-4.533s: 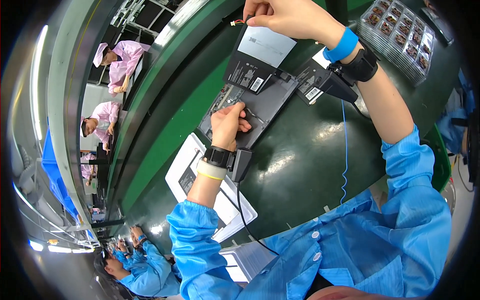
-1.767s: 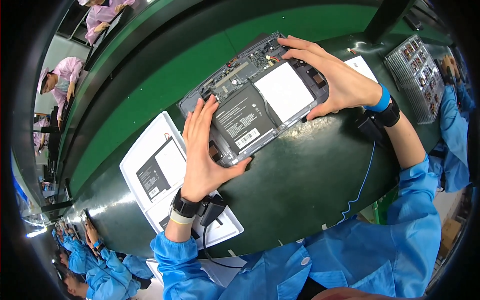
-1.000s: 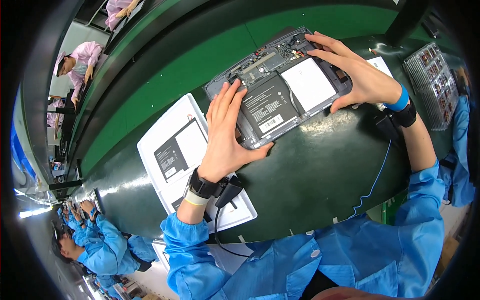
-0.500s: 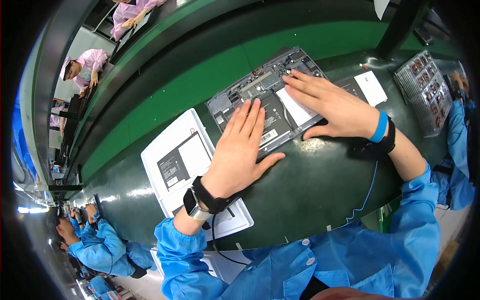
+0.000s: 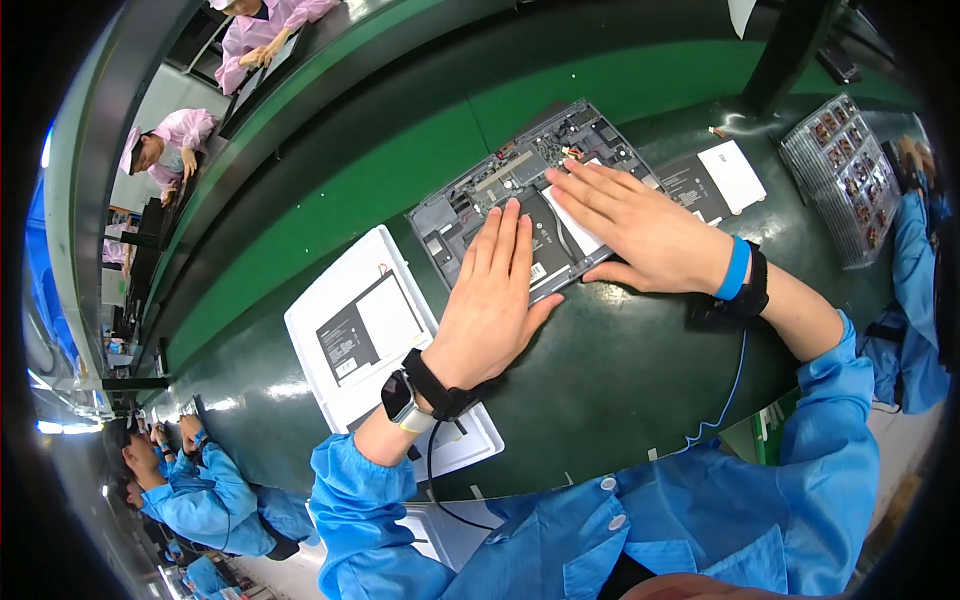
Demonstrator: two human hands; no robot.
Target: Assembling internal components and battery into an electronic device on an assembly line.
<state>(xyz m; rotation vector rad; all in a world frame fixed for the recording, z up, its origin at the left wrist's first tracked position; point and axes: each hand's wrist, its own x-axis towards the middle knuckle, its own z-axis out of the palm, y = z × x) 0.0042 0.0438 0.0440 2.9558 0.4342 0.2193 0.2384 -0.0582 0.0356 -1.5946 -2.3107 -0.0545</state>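
An opened laptop base [image 5: 515,172], its circuit board and inner parts bare, lies at an angle on the green bench mat. In its near side sits a flat black battery [image 5: 546,238], part of it covered by a white sheet. My left hand [image 5: 487,310] lies flat across the battery's left part, fingers stretched out. Flat on the white-covered part is my right hand [image 5: 655,238], its thumb by the laptop's near edge. Neither hand grips anything. The fingers and palms hide some of the battery. Small coloured wires [image 5: 571,153] show just beyond my right fingertips.
Left of the laptop, a white tray [image 5: 306,300] holds another battery [image 5: 346,342]. A further battery [image 5: 692,188] lies to the right, near stacked clear trays [image 5: 840,180] of small parts. A blue cord [image 5: 736,375] crosses the bench. A co-worker in blue [image 5: 205,495] sits at far left.
My right hand has slid slightly left and nearer to me over the battery. The left hand has shifted a little to the right on it. Both stay flat.
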